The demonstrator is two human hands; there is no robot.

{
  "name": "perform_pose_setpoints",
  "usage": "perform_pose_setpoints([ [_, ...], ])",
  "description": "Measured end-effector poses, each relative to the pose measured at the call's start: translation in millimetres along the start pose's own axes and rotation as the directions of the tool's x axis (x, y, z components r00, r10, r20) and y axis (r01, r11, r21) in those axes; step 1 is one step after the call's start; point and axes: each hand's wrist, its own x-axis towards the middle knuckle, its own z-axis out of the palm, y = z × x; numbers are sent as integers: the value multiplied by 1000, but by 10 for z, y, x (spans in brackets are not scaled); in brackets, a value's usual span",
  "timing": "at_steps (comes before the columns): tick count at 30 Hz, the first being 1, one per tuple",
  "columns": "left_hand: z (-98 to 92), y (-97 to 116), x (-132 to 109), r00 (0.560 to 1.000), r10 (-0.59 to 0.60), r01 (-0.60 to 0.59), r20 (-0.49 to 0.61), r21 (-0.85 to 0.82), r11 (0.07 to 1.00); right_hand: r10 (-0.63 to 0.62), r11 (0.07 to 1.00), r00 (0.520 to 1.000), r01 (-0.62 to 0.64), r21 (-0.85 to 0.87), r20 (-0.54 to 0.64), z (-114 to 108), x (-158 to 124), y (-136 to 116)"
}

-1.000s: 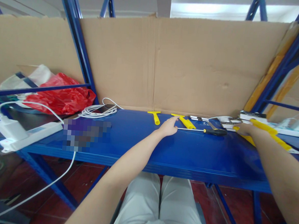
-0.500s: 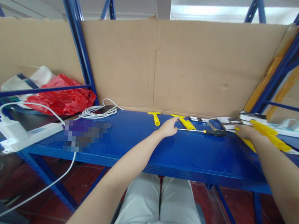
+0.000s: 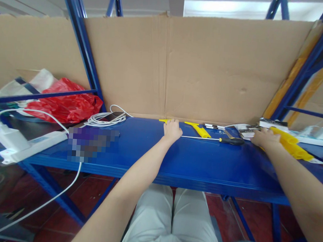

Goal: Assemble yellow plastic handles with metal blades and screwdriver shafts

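Observation:
My left hand (image 3: pixel 172 131) lies curled over a yellow T-shaped piece (image 3: pixel 163 120) at the back of the blue shelf (image 3: pixel 197 164); only the end of its crossbar shows. A second yellow T-shaped piece (image 3: pixel 200 129) and a long screwdriver with a black and yellow handle (image 3: pixel 226 140) lie just right of that hand. My right hand (image 3: pixel 263 137) rests flat at the left end of a bundle of yellow pieces (image 3: pixel 292 146), fingers pointing at some small metal parts (image 3: pixel 248 131).
A cardboard sheet (image 3: pixel 209 69) backs the shelf between blue uprights (image 3: pixel 81 45). At the left are a coiled white cable with a phone (image 3: pixel 108 118), a red bag (image 3: pixel 65 103) and a white power strip (image 3: pixel 24 144). White boxes (image 3: pixel 273 123) sit at the right.
My left hand moved left from beside the second yellow piece onto the first one and closed over it. My right hand shifted slightly towards the metal parts.

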Motion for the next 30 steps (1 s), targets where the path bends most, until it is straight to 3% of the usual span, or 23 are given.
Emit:
perform_pose_setpoints([
  [3,29,-68,37,985,-174,173,4,71,982,14,998,998,-10,58,-67,-159,-45,-196],
  [6,95,-150,89,947,-318,314,51,69,947,18,975,987,18,223,-159,-327,-86,-418],
  [9,132,-217,135,908,-395,393,139,40,919,97,913,962,16,407,-255,-379,-82,-612],
  [11,129,-244,152,900,-397,397,180,35,917,117,887,947,35,461,-298,-314,-45,-700],
  [13,114,-254,153,903,-386,385,189,42,922,59,893,956,77,443,-286,-188,6,-744],
  [16,85,-248,137,913,-375,368,163,68,927,-106,915,978,168,367,-181,23,67,-731],
  [20,53,-222,114,926,-347,332,151,115,936,-271,913,960,278,298,-65,185,83,-656],
  [30,-29,-107,40,943,-261,231,208,157,960,-202,929,976,216,300,-77,227,42,-668],
])
